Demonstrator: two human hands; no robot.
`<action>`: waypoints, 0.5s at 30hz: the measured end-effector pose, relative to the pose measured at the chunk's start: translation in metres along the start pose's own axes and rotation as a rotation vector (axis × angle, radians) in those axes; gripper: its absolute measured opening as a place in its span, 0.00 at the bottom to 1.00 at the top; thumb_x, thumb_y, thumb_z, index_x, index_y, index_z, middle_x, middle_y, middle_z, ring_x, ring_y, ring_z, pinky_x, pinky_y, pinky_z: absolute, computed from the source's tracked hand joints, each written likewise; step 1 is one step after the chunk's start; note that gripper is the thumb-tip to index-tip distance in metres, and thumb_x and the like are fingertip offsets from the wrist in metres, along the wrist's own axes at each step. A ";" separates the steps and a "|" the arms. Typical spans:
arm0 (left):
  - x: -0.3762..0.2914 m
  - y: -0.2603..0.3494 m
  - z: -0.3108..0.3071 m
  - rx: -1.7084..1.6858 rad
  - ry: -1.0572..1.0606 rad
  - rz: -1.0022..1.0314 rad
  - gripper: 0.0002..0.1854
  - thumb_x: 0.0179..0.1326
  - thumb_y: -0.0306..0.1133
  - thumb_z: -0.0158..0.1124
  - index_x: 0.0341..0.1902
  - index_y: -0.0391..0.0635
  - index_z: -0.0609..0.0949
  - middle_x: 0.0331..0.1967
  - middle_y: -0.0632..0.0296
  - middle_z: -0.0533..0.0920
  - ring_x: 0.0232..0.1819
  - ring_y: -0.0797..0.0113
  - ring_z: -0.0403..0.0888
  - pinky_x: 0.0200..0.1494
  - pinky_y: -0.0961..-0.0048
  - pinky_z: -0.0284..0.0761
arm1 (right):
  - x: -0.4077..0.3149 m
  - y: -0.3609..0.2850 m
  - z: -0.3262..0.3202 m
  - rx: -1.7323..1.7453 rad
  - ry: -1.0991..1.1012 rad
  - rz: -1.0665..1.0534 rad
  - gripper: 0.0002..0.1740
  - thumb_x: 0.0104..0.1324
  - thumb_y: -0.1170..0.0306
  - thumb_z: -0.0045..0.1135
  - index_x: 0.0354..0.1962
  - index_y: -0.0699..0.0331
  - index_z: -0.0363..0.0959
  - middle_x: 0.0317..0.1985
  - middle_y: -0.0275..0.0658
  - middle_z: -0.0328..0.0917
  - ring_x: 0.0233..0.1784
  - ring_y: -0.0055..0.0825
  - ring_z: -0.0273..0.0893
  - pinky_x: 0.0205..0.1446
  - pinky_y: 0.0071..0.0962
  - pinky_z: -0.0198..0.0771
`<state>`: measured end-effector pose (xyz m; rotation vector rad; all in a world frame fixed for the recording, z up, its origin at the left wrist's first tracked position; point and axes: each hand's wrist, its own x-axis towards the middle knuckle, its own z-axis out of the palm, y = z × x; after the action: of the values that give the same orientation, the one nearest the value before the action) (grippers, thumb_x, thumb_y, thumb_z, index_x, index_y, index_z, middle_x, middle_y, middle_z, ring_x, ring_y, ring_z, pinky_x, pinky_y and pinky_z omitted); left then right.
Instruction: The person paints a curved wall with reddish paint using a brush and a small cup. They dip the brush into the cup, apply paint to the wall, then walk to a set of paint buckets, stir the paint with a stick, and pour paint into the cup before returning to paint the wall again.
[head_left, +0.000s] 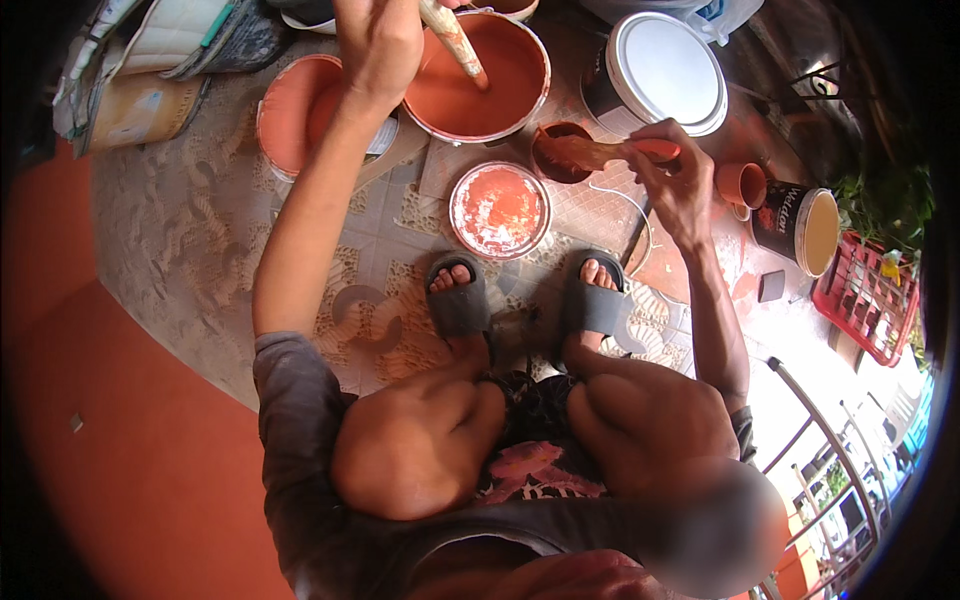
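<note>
My left hand (382, 49) is at the top edge, its fingers partly cut off by the frame. It grips a paint-smeared stick (454, 41), whose lower end dips into red-orange paint in a large bucket (546, 90). My right hand (671, 176) holds a paintbrush (592, 156) by its handle. The paint-coated bristles lie over the mouth of a small paint-stained container (551, 169), and I cannot tell whether they touch it. In front of my feet is a round lid or shallow tub (501, 210) smeared with red and white paint.
Another bucket of red-orange paint (281, 112) stands left. To the right are a white-lidded bucket (667, 71), a small orange cup (741, 185), a black paint tin (776, 221) and a red plastic crate (862, 300). A thin white cord (641, 217) crosses the tiled floor (360, 255). A red-painted wall (150, 450) is at left.
</note>
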<state>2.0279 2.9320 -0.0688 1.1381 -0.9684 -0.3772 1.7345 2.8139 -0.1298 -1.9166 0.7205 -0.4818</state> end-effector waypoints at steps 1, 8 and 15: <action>-0.001 -0.002 0.000 0.002 0.008 -0.004 0.20 0.79 0.46 0.49 0.38 0.42 0.74 0.24 0.65 0.74 0.27 0.73 0.75 0.36 0.75 0.74 | 0.002 -0.005 0.004 -0.044 -0.024 -0.055 0.07 0.66 0.77 0.67 0.41 0.69 0.79 0.31 0.35 0.82 0.30 0.14 0.77 0.33 0.18 0.73; -0.010 -0.001 0.000 0.020 0.045 -0.045 0.19 0.79 0.45 0.49 0.46 0.38 0.74 0.27 0.64 0.75 0.30 0.74 0.75 0.37 0.76 0.74 | 0.011 -0.029 -0.001 -0.094 0.078 -0.046 0.09 0.63 0.75 0.68 0.39 0.68 0.79 0.32 0.42 0.87 0.34 0.24 0.85 0.38 0.25 0.78; -0.012 -0.004 -0.006 0.009 0.073 -0.037 0.20 0.79 0.46 0.49 0.46 0.38 0.75 0.28 0.64 0.76 0.31 0.74 0.75 0.37 0.76 0.74 | 0.006 -0.009 -0.024 0.204 0.291 0.120 0.08 0.64 0.72 0.68 0.36 0.68 0.78 0.25 0.33 0.80 0.25 0.17 0.74 0.29 0.19 0.67</action>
<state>2.0266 2.9418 -0.0780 1.1721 -0.8864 -0.3590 1.7266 2.7968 -0.1107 -1.6206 0.9303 -0.7389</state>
